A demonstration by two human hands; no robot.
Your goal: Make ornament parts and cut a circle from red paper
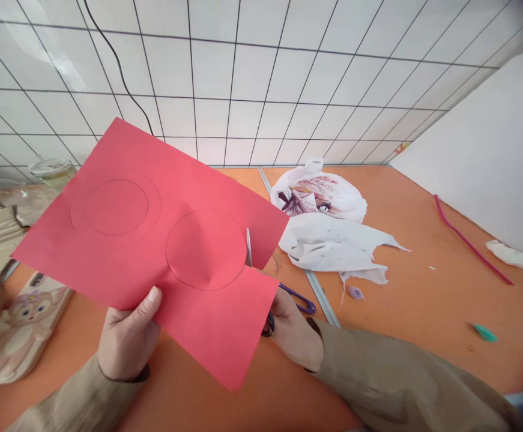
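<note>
Left hand point(128, 339) grips matte red paper point(153, 240); scissors point(261, 282) slit it.

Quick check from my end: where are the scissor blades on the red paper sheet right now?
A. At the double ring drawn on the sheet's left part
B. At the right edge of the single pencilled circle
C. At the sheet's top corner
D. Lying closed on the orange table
B: the scissors in the right hand stand in a slit at the right edge of the single pencilled circle on the red paper sheet, which the left hand pinches.
</note>
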